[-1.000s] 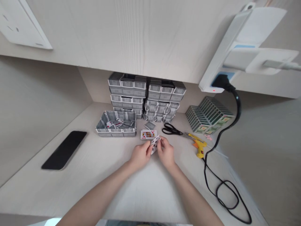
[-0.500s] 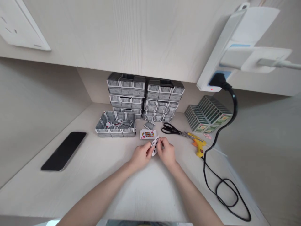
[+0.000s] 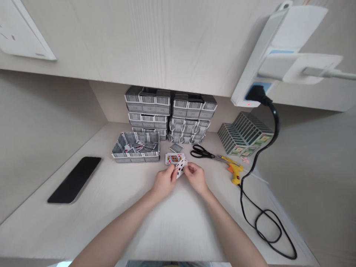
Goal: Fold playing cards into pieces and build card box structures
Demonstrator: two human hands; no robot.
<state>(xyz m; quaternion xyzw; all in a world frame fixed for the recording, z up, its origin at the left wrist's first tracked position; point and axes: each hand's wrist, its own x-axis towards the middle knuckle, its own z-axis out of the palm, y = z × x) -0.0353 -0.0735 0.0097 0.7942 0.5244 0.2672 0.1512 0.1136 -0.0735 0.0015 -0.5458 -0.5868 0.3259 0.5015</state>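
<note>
Between my hands is a white playing card (image 3: pixel 181 168) with black pips, tilted above the desk. My left hand (image 3: pixel 164 180) pinches its left edge. At its right edge, my right hand (image 3: pixel 196 177) is closed with thumb and fingertips on the card. Just beyond it lies a stack of playing cards (image 3: pixel 170 158), face up, with a red-suited court card on top. A face-down card (image 3: pixel 176 147) rests behind that stack. To the left stands an open box made of grey-backed cards (image 3: pixel 136 159), with loose card pieces inside.
Stacked card boxes (image 3: pixel 148 108) stand against the back wall. Black-handled scissors (image 3: pixel 200 152) and a yellow glue gun (image 3: pixel 236 172) lie right, its black cord (image 3: pixel 267 212) looping down the desk. A green striped box (image 3: pixel 250 129) sits behind them. A phone (image 3: pixel 75 180) lies left; a power strip (image 3: pixel 254 81) hangs above.
The card between my hands has turned so more of its pip face shows, and it now overlaps the near corner of the stack. The view has shifted slightly.
</note>
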